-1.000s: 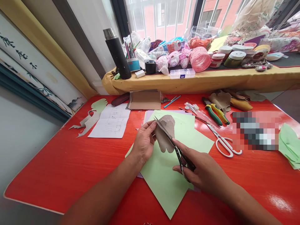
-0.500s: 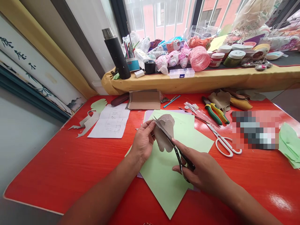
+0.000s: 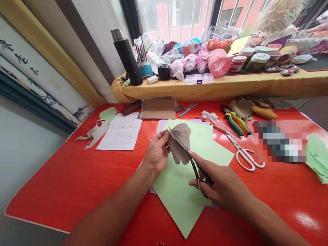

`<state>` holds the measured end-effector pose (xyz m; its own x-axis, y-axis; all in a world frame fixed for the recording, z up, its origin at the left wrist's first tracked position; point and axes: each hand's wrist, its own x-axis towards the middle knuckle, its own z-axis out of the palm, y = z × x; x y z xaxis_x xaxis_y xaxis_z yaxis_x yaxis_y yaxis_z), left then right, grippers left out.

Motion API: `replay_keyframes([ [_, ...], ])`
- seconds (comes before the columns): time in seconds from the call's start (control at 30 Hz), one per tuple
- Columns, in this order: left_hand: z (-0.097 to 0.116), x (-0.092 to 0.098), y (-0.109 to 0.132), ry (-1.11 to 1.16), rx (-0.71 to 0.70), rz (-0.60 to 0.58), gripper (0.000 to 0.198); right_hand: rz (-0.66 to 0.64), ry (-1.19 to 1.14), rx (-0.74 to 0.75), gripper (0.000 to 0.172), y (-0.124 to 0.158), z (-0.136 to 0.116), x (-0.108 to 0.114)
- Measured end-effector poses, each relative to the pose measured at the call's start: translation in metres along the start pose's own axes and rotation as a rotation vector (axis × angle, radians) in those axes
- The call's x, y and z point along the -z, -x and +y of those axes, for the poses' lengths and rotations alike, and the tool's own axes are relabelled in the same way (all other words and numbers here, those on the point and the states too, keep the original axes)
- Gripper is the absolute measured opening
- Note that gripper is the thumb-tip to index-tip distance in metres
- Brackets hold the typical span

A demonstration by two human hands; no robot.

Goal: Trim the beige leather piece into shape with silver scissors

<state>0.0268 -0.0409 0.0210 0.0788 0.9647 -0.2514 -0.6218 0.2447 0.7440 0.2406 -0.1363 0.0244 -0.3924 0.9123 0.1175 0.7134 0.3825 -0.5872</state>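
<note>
My left hand [image 3: 158,150] pinches the left edge of a greyish-beige leather-like piece [image 3: 178,153] with a scalloped lower edge. Black-handled scissors [image 3: 194,167] are held in my right hand [image 3: 215,179], fingers in the handle loops. Their blades lie slantwise across the piece, the tips close to my left fingertips. Whether the blades bite into the material I cannot tell. Beneath both hands lies a large light green sheet [image 3: 179,205], with purple paper showing at its edges.
White-handled scissors [image 3: 247,159] and yellow-green pliers [image 3: 237,121] lie to the right. A sheet with drawn lines [image 3: 120,131] and beige scraps [image 3: 96,133] are at left. Brown card [image 3: 157,108] lies at the back, below a ledge [image 3: 164,89] crowded with craft supplies.
Hardly anything differs; the view has shifted very slightly. Both hands, the scissors and the beige piece keep nearly the same pose.
</note>
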Motion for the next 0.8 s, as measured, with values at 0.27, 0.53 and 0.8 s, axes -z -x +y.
replay_keyframes([
  [0.27,0.0009,-0.0011,-0.0001,-0.01,0.0,0.015,0.028,-0.001,-0.009,0.021,0.074,-0.0004,-0.0004,-0.0022],
  [0.53,0.003,-0.0033,0.0018,-0.003,0.014,0.006,0.029,0.013,0.011,0.026,0.073,0.0008,0.0002,-0.0008],
  [0.8,0.0032,-0.0044,0.0026,-0.019,0.024,0.005,0.028,-0.003,-0.017,0.023,0.071,0.0003,-0.0002,-0.0016],
])
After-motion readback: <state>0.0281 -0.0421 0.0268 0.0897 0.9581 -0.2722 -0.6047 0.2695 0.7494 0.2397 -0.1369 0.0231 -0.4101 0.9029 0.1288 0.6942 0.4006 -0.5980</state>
